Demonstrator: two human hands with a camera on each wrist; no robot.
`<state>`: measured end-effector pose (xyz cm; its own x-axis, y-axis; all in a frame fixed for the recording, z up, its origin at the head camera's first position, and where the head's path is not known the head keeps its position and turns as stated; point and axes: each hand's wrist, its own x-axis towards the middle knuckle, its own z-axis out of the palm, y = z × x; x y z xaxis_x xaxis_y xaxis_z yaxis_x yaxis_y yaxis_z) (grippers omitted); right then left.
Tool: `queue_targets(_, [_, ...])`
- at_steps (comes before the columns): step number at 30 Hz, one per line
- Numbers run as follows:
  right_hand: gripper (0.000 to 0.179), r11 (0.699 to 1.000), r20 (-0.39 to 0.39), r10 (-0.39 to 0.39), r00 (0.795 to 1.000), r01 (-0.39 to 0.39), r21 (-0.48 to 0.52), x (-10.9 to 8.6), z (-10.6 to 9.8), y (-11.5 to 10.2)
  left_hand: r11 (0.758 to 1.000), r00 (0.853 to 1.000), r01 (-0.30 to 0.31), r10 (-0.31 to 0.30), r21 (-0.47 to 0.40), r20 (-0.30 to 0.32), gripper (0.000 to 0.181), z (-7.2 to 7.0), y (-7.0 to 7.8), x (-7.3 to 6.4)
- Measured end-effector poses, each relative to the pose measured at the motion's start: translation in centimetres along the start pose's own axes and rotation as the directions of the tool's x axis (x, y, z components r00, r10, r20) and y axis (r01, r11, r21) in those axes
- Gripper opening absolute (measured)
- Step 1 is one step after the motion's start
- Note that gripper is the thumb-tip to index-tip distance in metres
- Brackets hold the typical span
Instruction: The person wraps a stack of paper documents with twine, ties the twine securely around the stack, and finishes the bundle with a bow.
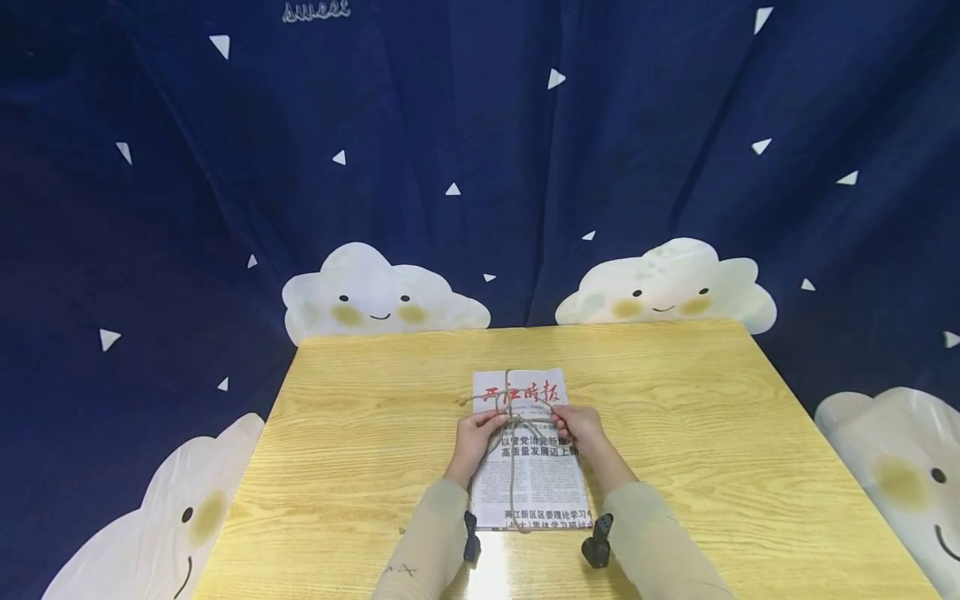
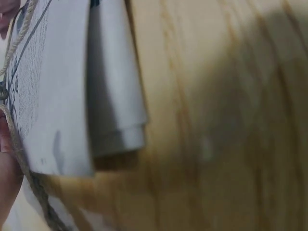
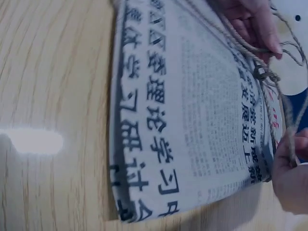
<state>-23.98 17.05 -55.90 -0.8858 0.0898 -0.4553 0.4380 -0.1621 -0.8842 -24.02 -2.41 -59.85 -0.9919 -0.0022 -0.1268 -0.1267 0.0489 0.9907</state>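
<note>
A folded stack of newspapers (image 1: 491,492) with a red printed title lies on the wooden table. Thin twine (image 1: 512,475) runs lengthwise and crosswise over it and meets in a knot (image 3: 260,73) near the upper middle. At the stack's left edge, my left hand (image 1: 476,437) pinches a strand of the twine beside the knot. My right hand (image 1: 581,425) grips another strand at the right edge, with its fingers curled. Loops of twine rise above the paper between both hands in the right wrist view. In the left wrist view only part of the left hand (image 2: 8,178) shows.
The wooden table (image 1: 360,417) extends on both sides of the stack. Behind it hangs a dark blue curtain (image 1: 450,125) with white triangles and smiling clouds. Black bands with small devices (image 1: 597,542) sit at the wrists.
</note>
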Motion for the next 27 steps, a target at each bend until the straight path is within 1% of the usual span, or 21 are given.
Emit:
queue_targets(2, [0.03, 0.995, -0.036, -0.065, 0.997, 0.062, -0.076, 0.1, 0.1, 0.3, 1.0, 1.0, 0.004, -0.004, -0.003, 0.0, 0.027, 0.0, 0.0, -0.1])
queue_targets(5, [0.033, 0.984, -0.067, -0.14, 0.988, 0.132, -0.12, 0.1, 0.2, 0.4, 1.0, 1.0, -0.006, 0.006, 0.005, 0.004, 0.027, 0.0, 0.0, -0.1])
queue_targets(7, [0.031, 0.98, -0.106, -0.16, 0.981, 0.145, -0.134, 0.1, 0.2, 0.4, 1.0, 1.0, -0.007, 0.007, 0.007, 0.008, 0.027, 0.0, 0.0, -0.1])
queue_targets(9, [0.028, 0.98, -0.156, -0.163, 0.974, 0.141, -0.142, 0.1, 0.3, 0.4, 1.0, 1.0, -0.013, 0.013, 0.001, 0.019, 0.026, -0.1, 0.2, -0.2])
queue_targets(10, [0.027, 0.98, -0.18, -0.159, 0.971, 0.134, -0.145, 0.1, 0.4, 0.4, 1.0, 0.999, -0.025, 0.025, 0.002, 0.025, 0.025, -0.2, 0.5, -0.4])
queue_targets(12, [0.026, 0.982, -0.195, -0.152, 0.969, 0.125, -0.144, 0.1, 0.5, 0.4, 0.999, 0.999, -0.033, 0.033, 0.005, 0.036, 0.024, -0.2, 1.3, -0.9])
queue_targets(14, [0.026, 0.983, -0.16, -0.141, 0.977, 0.118, -0.143, 0.2, 0.8, 0.5, 0.999, 0.998, -0.043, 0.042, 0.013, 0.044, 0.024, -0.3, 2.1, -1.4])
queue_targets(16, [0.025, 0.974, -0.101, -0.147, 0.984, 0.126, -0.187, 0.3, 0.9, 0.6, 0.999, 0.998, -0.051, 0.051, 0.019, 0.046, 0.026, -0.3, 1.9, -1.3])
queue_targets(17, [0.024, 0.964, -0.072, -0.161, 0.984, 0.142, -0.223, 0.4, 1.0, 0.8, 0.999, 0.998, -0.047, 0.046, 0.016, 0.046, 0.025, -0.2, 1.8, -1.3])
queue_targets(18, [0.024, 0.952, -0.048, -0.171, 0.984, 0.152, -0.266, 0.5, 1.0, 1.0, 0.999, 0.997, -0.052, 0.051, 0.003, 0.049, 0.025, -0.2, 1.4, -1.1])
queue_targets(19, [0.024, 0.938, -0.03, -0.187, 0.982, 0.169, -0.302, 0.5, 1.1, 1.1, 0.999, 0.997, -0.054, 0.054, -0.006, 0.049, 0.025, -0.2, 0.9, -0.9])
queue_targets(21, [0.024, 0.898, -0.007, -0.243, 0.97, 0.222, -0.379, 0.6, 1.1, 1.3, 0.998, 0.997, -0.06, 0.06, -0.012, 0.046, 0.026, -0.1, 0.0, -0.3])
queue_targets(22, [0.026, 0.884, 0.007, -0.264, 0.965, 0.245, -0.398, 0.6, 1.1, 1.3, 0.998, 0.997, -0.056, 0.057, -0.01, 0.045, 0.025, -0.1, 0.0, -0.3])
queue_targets(25, [0.036, 0.862, 0.06, -0.31, 0.949, 0.308, -0.402, 0.5, 0.8, 1.2, 0.998, 0.997, -0.059, 0.059, -0.001, 0.039, 0.026, -0.2, -0.3, -0.1])
queue_targets(27, [0.044, 0.856, 0.086, -0.335, 0.938, 0.342, -0.389, 0.4, 0.4, 1.1, 0.998, 0.997, -0.068, 0.068, 0.005, 0.036, 0.026, -0.2, -0.1, -0.1])
